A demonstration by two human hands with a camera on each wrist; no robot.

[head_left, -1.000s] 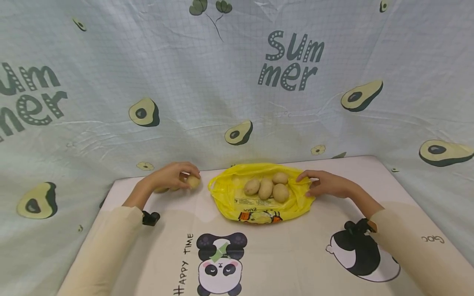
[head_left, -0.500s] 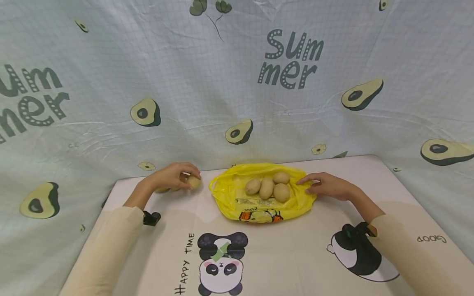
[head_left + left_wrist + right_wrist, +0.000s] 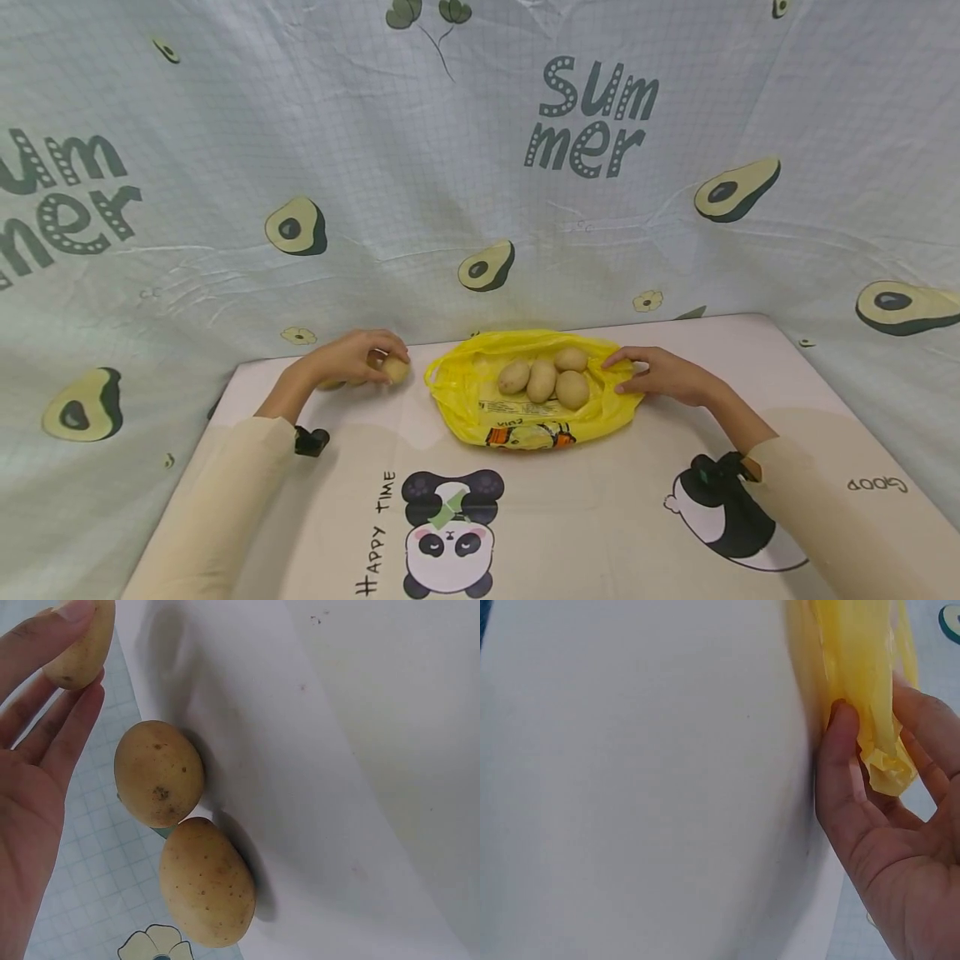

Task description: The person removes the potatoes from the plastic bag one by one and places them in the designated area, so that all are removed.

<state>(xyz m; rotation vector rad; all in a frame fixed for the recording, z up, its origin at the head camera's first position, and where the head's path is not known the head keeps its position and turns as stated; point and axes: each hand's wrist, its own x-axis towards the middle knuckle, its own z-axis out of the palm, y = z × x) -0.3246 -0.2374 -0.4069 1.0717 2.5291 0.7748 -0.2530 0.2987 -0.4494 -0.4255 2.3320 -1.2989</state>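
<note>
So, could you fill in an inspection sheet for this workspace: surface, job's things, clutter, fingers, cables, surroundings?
Surface: pale table with a panda print.
Job's things: four potatoes in an open yellow bag; two loose potatoes on the table.
Clutter: nothing seen.
Fingers: left fingers pinch another potato; right fingers hold the bag's right edge.
Cables: nothing seen.
Surroundings: pale cloth with avocado prints behind the table.
</note>
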